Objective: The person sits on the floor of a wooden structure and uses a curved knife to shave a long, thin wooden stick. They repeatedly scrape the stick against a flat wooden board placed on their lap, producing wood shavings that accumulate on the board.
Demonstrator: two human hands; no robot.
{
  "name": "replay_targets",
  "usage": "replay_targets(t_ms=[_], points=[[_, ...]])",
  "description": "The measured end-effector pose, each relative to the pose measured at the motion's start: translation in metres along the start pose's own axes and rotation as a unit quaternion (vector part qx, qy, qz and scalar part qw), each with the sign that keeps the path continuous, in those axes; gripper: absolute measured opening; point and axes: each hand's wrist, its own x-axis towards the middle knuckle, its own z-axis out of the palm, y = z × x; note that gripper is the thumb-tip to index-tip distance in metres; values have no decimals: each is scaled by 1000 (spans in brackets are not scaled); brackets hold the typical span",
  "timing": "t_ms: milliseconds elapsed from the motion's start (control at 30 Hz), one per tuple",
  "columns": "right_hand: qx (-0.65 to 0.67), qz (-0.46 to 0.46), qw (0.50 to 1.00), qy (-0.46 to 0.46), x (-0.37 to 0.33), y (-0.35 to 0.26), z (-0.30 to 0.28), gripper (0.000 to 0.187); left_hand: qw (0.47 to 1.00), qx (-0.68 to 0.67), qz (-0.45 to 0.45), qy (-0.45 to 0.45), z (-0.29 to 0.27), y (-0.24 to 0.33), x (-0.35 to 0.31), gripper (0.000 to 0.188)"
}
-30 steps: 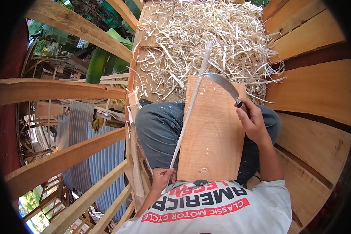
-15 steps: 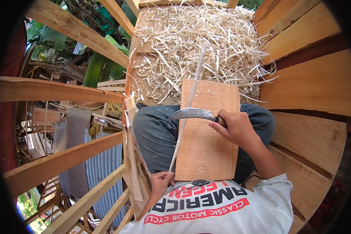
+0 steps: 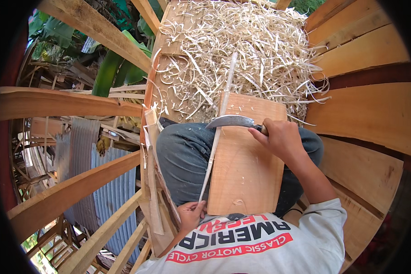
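My right hand (image 3: 282, 140) is closed round the dark handle of a curved knife (image 3: 233, 120). The blade points left and lies across a long, thin pale wooden strip (image 3: 207, 176). Low at the left, near my shirt hem, my left hand (image 3: 192, 213) pinches the near end of that strip between thumb and fingers. The strip slants up along the left edge of a flat wooden board (image 3: 246, 178) on my lap, and its far end reaches over the shavings. A few small chips lie on the board.
A heap of curly wood shavings (image 3: 246, 50) covers much of the plank floor ahead. Slatted wooden walls (image 3: 360, 114) rise close on the right. Open wooden rails (image 3: 73, 182) run along the left, with corrugated sheets (image 3: 116, 196) beyond. Split wood pieces (image 3: 153, 201) lean beside my left leg.
The knife has moved a little farther up the strip, away from me. The board's far end has tilted slightly to the right. My left hand keeps its pinch on the strip.
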Motion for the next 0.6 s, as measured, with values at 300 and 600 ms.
replay_targets(t_ms=[300, 600], points=[[-78, 112, 990, 40, 56, 12, 5, 66, 1000, 12, -10, 13, 2, -3, 2, 12], [-78, 200, 975, 59, 136, 63, 5, 72, 999, 37, -19, 13, -1, -5, 5, 11]])
